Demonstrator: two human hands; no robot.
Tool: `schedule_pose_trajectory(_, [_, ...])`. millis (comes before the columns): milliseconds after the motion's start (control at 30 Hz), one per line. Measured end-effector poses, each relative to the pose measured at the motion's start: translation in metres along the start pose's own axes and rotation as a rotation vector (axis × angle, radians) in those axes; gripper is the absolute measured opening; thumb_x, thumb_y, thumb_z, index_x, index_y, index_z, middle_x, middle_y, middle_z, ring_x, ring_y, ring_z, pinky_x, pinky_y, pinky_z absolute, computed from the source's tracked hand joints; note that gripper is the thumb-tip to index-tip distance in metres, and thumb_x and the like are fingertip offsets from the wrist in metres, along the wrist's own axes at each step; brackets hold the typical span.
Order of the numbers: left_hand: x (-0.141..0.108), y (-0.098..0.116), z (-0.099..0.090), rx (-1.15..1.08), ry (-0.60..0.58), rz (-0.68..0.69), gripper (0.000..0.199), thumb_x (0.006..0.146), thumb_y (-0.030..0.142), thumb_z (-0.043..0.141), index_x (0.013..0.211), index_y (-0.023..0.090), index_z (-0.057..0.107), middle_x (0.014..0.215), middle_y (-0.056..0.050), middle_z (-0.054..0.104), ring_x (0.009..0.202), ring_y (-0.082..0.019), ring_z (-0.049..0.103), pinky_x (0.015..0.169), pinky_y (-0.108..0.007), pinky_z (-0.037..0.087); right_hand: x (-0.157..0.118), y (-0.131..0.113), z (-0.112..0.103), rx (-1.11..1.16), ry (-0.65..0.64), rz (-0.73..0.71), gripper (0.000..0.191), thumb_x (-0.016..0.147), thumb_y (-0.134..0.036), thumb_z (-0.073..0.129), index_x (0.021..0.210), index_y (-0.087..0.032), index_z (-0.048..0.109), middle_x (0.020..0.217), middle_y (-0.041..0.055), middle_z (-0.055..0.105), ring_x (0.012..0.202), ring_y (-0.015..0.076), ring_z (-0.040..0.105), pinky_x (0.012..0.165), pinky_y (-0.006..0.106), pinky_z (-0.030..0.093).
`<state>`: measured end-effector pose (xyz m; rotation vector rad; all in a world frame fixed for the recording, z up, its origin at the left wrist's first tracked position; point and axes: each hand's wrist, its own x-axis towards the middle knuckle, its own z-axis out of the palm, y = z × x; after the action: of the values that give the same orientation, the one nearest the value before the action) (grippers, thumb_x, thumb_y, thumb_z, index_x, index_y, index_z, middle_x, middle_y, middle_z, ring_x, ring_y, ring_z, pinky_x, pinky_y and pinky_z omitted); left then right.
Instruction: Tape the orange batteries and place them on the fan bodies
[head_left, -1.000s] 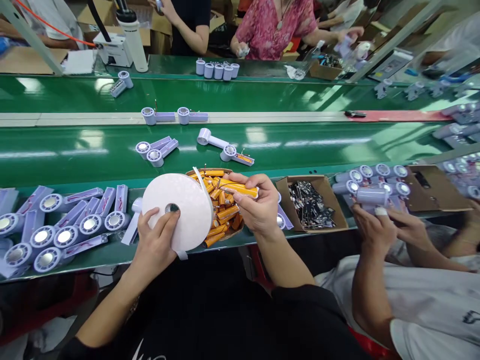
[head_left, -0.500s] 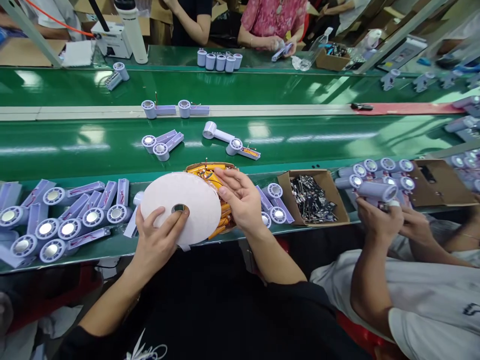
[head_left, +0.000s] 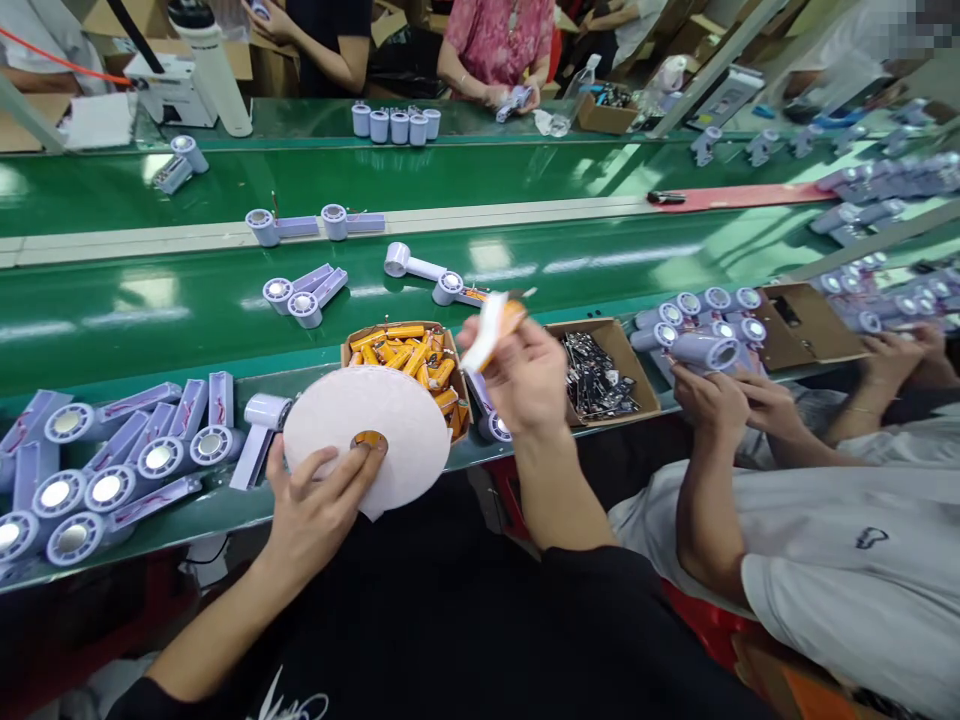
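Note:
My left hand (head_left: 319,505) grips a large white roll of stickers or tape (head_left: 412,415), two fingers hooked into its centre hole. To the right, my right hand (head_left: 529,380) is raised with its fingers closed on an orange battery (head_left: 511,318). A white strip (head_left: 489,332) stands out from the battery's side; motion blurs it a little. Behind the roll, partly covered by it, is a cardboard box (head_left: 349,352) full of orange batteries (head_left: 405,350). Lilac fan housings (head_left: 161,455) lie in a group left of my left hand.
Right of my right hand stands a box of small black parts (head_left: 600,375). A co-worker's hands (head_left: 712,395) hold a lilac housing beside it. The green conveyor belt (head_left: 600,255) beyond carries several housings (head_left: 304,305). Other people sit across the line.
My right hand has moved right and up from the roll's edge, now with the battery and white strip visible in it. My left hand still holds the roll. The view has shifted right.

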<state>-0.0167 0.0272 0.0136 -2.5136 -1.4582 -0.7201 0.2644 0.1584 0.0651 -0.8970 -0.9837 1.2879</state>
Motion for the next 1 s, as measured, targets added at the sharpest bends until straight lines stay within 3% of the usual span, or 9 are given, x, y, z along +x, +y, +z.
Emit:
schedule_pose_trajectory(100, [0.025, -0.007, 0.000, -0.069, -0.177, 0.043, 0.099, 0.080, 0.008, 0.083, 0.171, 0.030, 0.050, 0.147, -0.011, 0.075, 0.141, -0.042, 0.053, 0.135, -0.078, 0.012, 0.001, -0.012, -0.007, 0.052, 0.021, -0.068, 0.065, 0.076, -0.066, 0.098, 0.125, -0.028, 0.079, 0.124, 0.0072, 0.086, 0.120, 0.0276, 0.082, 0.098, 0.042, 0.072])
schedule_pose_trajectory(167, [0.050, -0.018, -0.004, -0.176, -0.303, 0.098, 0.100, 0.075, 0.024, 0.096, 0.166, 0.028, 0.056, 0.158, -0.015, 0.067, 0.152, -0.051, 0.044, 0.131, -0.082, 0.017, -0.006, -0.013, -0.011, 0.044, -0.113, 0.016, 0.066, 0.076, -0.066, 0.098, 0.123, -0.024, 0.080, 0.123, 0.0105, 0.086, 0.122, 0.0303, 0.083, 0.096, 0.043, 0.073])
schedule_pose_trajectory(233, [0.075, -0.026, -0.011, -0.315, -0.302, 0.111, 0.084, 0.079, 0.040, 0.098, 0.156, 0.031, 0.066, 0.155, -0.015, 0.068, 0.150, -0.049, 0.047, 0.127, -0.076, 0.030, -0.021, -0.007, -0.012, 0.031, -0.265, 0.141, 0.066, 0.077, -0.067, 0.097, 0.120, -0.019, 0.082, 0.118, 0.0147, 0.087, 0.117, 0.0332, 0.084, 0.091, 0.044, 0.074])
schedule_pose_trajectory(333, [0.107, -0.024, -0.020, -0.564, -0.127, 0.001, 0.039, 0.101, 0.049, 0.078, 0.134, 0.028, 0.081, 0.122, -0.011, 0.079, 0.119, -0.031, 0.067, 0.111, -0.051, 0.050, -0.042, 0.009, -0.012, 0.032, -0.402, 0.277, 0.068, 0.078, -0.066, 0.097, 0.123, -0.017, 0.083, 0.113, 0.0171, 0.088, 0.107, 0.0342, 0.087, 0.087, 0.045, 0.075])
schedule_pose_trajectory(400, [0.123, -0.018, -0.021, -0.746, -0.077, -0.062, 0.033, 0.107, 0.050, 0.070, 0.120, 0.023, 0.085, 0.098, -0.007, 0.078, 0.093, -0.021, 0.069, 0.093, -0.037, 0.054, -0.051, 0.016, -0.012, 0.045, -0.440, 0.302, 0.068, 0.078, -0.063, 0.098, 0.126, -0.017, 0.083, 0.112, 0.0170, 0.088, 0.103, 0.0336, 0.087, 0.087, 0.045, 0.074])
schedule_pose_trajectory(467, [0.134, -0.012, -0.019, -0.890, -0.115, -0.107, 0.034, 0.106, 0.051, 0.071, 0.110, 0.021, 0.088, 0.085, -0.004, 0.074, 0.079, -0.016, 0.064, 0.080, -0.031, 0.052, -0.053, 0.018, -0.010, 0.057, -0.469, 0.295, 0.064, 0.080, -0.059, 0.098, 0.127, -0.017, 0.084, 0.112, 0.0167, 0.088, 0.102, 0.0325, 0.088, 0.089, 0.045, 0.074])
schedule_pose_trajectory(700, [0.137, -0.012, -0.014, -1.135, -0.307, -0.274, 0.040, 0.096, 0.058, 0.082, 0.093, 0.019, 0.090, 0.082, -0.006, 0.078, 0.073, -0.016, 0.064, 0.065, -0.028, 0.047, -0.055, 0.022, -0.010, 0.033, -0.563, 0.336, 0.061, 0.082, -0.058, 0.097, 0.125, -0.017, 0.085, 0.106, 0.0120, 0.089, 0.099, 0.0281, 0.087, 0.091, 0.040, 0.072])
schedule_pose_trajectory(800, [0.134, -0.013, -0.015, -1.165, -0.346, -0.208, 0.041, 0.098, 0.057, 0.081, 0.085, 0.019, 0.087, 0.075, -0.005, 0.075, 0.068, -0.014, 0.061, 0.063, -0.028, 0.045, -0.057, 0.029, -0.010, 0.021, -0.582, 0.327, 0.058, 0.082, -0.057, 0.097, 0.122, -0.017, 0.086, 0.100, 0.0102, 0.088, 0.094, 0.0260, 0.087, 0.089, 0.037, 0.071])
schedule_pose_trajectory(1000, [0.125, -0.008, -0.027, -0.989, -0.186, 0.091, 0.031, 0.107, 0.046, 0.073, 0.091, 0.022, 0.085, 0.074, -0.003, 0.073, 0.074, -0.017, 0.064, 0.080, -0.035, 0.051, -0.056, 0.035, -0.007, 0.005, -0.502, 0.324, 0.057, 0.079, -0.061, 0.097, 0.113, -0.016, 0.088, 0.090, 0.0062, 0.085, 0.086, 0.0219, 0.082, 0.077, 0.030, 0.067])
